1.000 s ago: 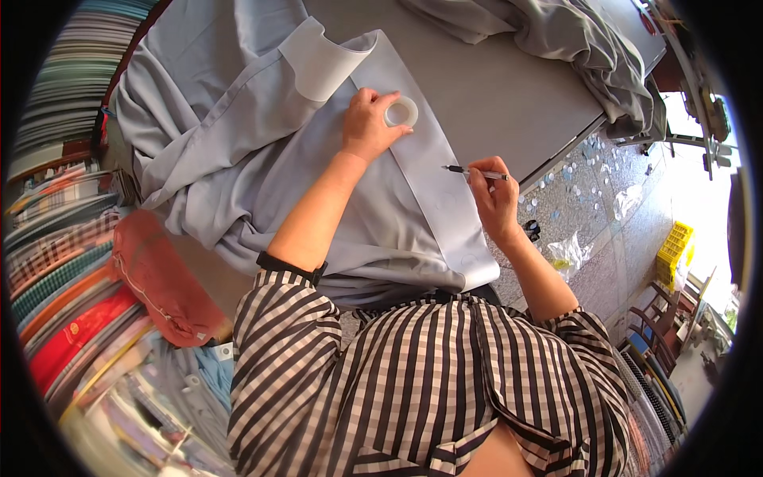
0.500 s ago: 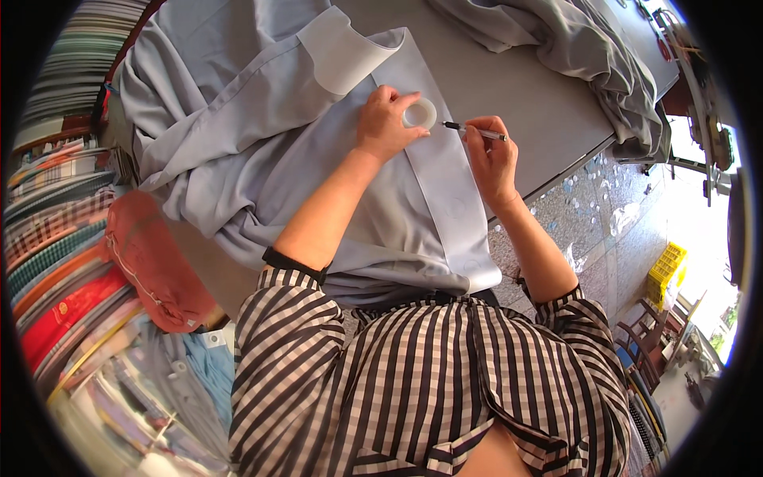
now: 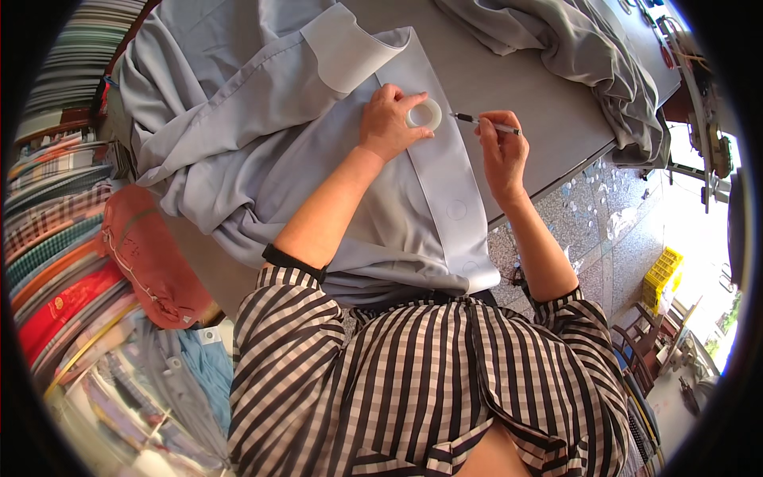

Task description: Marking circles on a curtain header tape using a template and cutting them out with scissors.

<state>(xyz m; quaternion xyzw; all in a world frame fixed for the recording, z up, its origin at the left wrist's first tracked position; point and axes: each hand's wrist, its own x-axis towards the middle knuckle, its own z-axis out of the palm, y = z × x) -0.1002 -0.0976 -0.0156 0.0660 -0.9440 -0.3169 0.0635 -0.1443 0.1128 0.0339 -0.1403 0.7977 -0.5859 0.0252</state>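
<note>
My left hand (image 3: 386,124) presses a translucent white ring (image 3: 434,119), like a tape roll, onto a pale grey band (image 3: 445,191) of smooth fabric, thumb and fingers gripping its left side. My right hand (image 3: 503,153) is closed around a black-and-clear pen (image 3: 469,118), its tip near the band's right edge, just right of the ring. Faint drawn circles (image 3: 456,210) show lower down the band. Loose folds of grey cloth (image 3: 238,159) spread left of the band, and a whitish stiff flap (image 3: 342,56) curls over above my left hand.
A grey table (image 3: 485,87) lies beneath, with bunched darker cloth (image 3: 580,71) at top right. Folded fabric stacks (image 3: 56,254) and a red bundle (image 3: 151,262) crowd the left. Scraps (image 3: 624,222) litter the floor right, near a yellow crate (image 3: 664,278). Dark metal equipment (image 3: 699,111) stands at far right.
My right hand has moved up with the pen, from beside the lower band to beside the ring. My left hand and the ring have shifted slightly rightward in view, along with the cloth.
</note>
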